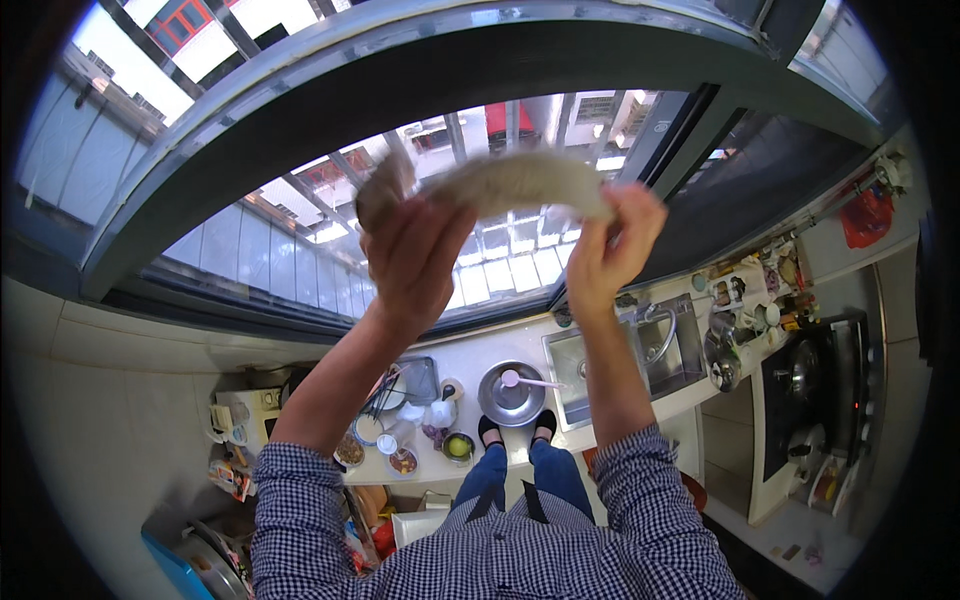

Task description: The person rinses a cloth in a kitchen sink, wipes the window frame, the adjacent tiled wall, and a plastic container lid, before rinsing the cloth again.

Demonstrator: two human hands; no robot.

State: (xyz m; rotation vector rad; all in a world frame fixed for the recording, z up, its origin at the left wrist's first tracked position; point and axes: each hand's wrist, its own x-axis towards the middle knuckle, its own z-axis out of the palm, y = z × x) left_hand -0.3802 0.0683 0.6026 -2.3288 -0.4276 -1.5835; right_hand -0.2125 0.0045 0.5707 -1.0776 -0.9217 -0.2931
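Observation:
A long, curved, grey-beige piece, probably cloth [525, 182], stretches between my two hands in front of the window. Motion blurs it, so its exact make cannot be told. My left hand [412, 251] grips it near one end, and a darker, folded part sticks up past the fingers. At the other end, my right hand [611, 247] pinches it between thumb and fingers. Both arms are raised above the counter. Below them, a steel bowl [511, 412] with a pink-handled scoop [511, 379] across it stands on the counter, close to my shoes [544, 424].
A dark-framed window [420, 60] with bars outside arches ahead. The steel double sink [570, 367] with a faucet [671, 330] lies right of the bowl. Left of it are a green fruit in a bowl [458, 447], several containers and a clear tray [420, 379]. A black stove [814, 390] is far right.

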